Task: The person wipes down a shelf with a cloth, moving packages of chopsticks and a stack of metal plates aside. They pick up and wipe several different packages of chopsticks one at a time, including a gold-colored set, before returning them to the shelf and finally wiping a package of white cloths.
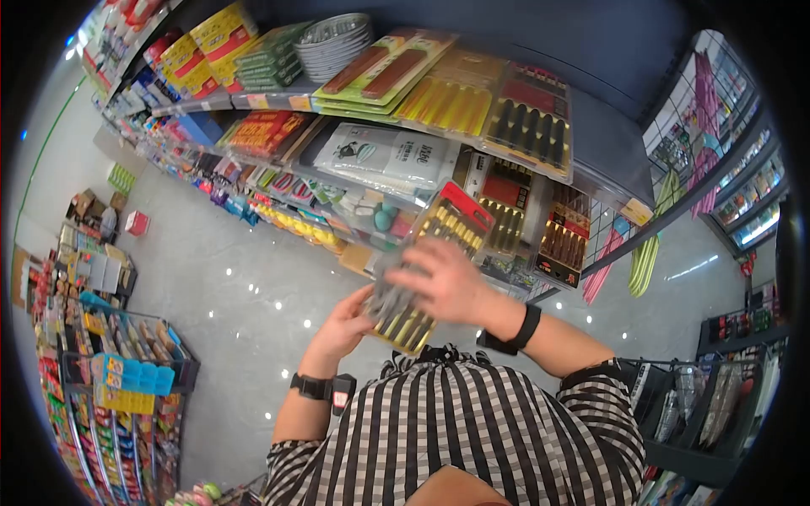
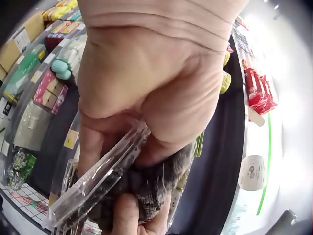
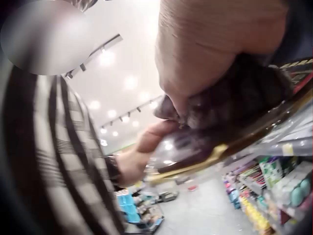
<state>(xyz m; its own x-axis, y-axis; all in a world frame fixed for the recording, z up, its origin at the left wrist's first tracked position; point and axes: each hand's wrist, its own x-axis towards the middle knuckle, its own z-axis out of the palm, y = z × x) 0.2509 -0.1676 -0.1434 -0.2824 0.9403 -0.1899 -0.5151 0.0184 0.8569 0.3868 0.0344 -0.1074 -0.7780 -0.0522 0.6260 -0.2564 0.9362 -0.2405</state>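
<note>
The left hand (image 1: 339,327) grips the lower left edge of a blister pack (image 1: 406,331) with dark and gold pieces and a red header. A grey cloth (image 1: 390,297), blurred in the head view, lies over the pack's front. Across it, the right hand (image 1: 447,282) holds the cloth with bent fingers. In the left wrist view the left hand (image 2: 151,83) pinches the clear plastic edge (image 2: 100,174), with dark fuzzy cloth (image 2: 159,183) beside it. Dark cloth (image 3: 230,100) sits under the right hand (image 3: 210,54) against the pack in the right wrist view.
A shelf (image 1: 295,103) ahead bears similar blister packs (image 1: 529,122), stacked bowls (image 1: 333,46) and a white packaged item (image 1: 384,156). Pink and green hangers (image 1: 658,219) hang on a wire grid at the right. Another stocked rack (image 1: 110,396) stands at the left beyond the tiled floor.
</note>
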